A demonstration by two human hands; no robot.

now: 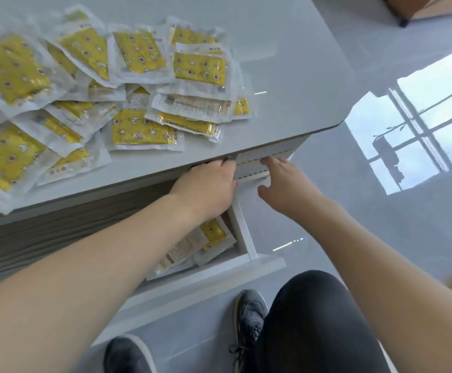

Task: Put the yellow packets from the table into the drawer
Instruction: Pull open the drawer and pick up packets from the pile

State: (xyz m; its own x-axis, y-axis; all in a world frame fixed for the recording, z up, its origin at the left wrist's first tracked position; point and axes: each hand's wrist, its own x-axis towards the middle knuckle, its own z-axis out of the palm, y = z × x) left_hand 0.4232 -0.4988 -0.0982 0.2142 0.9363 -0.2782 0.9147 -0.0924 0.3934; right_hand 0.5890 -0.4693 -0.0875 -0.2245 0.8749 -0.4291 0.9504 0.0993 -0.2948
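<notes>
both bare forearms extend forward from the lower edge of the view and converge toward the middle. the left hand (208,184) is seen from its back, wrist straight, its fingers curled out of sight past the knuckles; what they grip cannot be seen. the right hand (284,184) lies just beside it, apart, fingers extended forward and thumb spread toward the left hand. a bent knee in dark trousers and two dark shoes appear below.

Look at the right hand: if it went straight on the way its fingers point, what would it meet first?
Probably the table's front edge, just above the open drawer; the right hand's fingertips look almost there, though depth is unclear.
</notes>
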